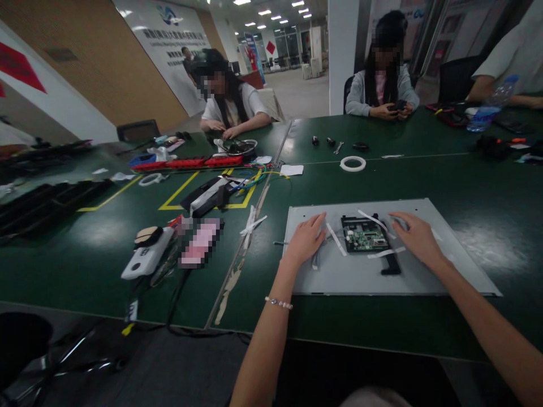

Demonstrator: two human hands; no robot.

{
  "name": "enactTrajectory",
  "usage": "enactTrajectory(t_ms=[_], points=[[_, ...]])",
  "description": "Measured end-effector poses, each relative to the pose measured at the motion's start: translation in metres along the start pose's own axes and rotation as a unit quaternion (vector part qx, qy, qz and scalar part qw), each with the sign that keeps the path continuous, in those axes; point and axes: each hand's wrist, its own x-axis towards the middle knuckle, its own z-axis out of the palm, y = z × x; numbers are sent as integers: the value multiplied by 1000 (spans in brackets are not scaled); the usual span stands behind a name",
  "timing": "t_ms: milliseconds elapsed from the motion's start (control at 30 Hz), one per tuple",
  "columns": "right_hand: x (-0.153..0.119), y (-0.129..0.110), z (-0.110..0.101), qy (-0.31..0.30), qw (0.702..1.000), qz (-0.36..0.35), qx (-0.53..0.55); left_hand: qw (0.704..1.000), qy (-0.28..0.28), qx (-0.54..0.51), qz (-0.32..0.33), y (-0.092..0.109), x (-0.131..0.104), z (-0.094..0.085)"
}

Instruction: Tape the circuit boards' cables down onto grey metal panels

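Note:
A flat grey panel (331,282) lies before me on the green table. On it sits a green circuit board (367,239) in a black frame, with a black arm (391,264) jutting toward me. White tape strips (336,239) cross the panel and the frame's edges. My left hand (307,237) rests on the panel left of the board, fingers stretched out and holding nothing. Beneath it a small grey piece (315,260) partly shows. To the board's right is my right hand (418,237), fingers extended near the end of a tape strip; no object shows in its grasp.
A tape roll (353,164) and a small wrench (338,148) lie beyond the panel. Leftward are a phone (201,243), a white power strip (147,254) and a black bag-like item (207,195). Co-workers sit across the table. A water bottle (492,104) stands far right.

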Motion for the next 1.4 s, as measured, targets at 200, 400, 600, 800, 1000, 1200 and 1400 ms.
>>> enactTrajectory(t_ms=[200,400,600,800,1000,1200,1400], points=[[-3,-7,1,-19,1000,8,10,1000,-13,-8,1,0,1,0],[-9,0,6,-39,999,7,6,999,-18,-32,-22,-1,0,0],[-14,2,7,-50,998,22,14,998,-18,-57,-33,-4,-2,2],[-13,2,6,-56,998,29,18,997,-32,-61,-42,-2,-2,1],[-11,1,8,-61,998,12,17,997,-23,-64,-35,-2,-2,1],[-10,1,10,-46,999,-3,6,998,-23,-50,-17,-1,-3,2],[-7,3,10,-50,999,-19,0,999,-20,-47,-14,-3,-1,5]])
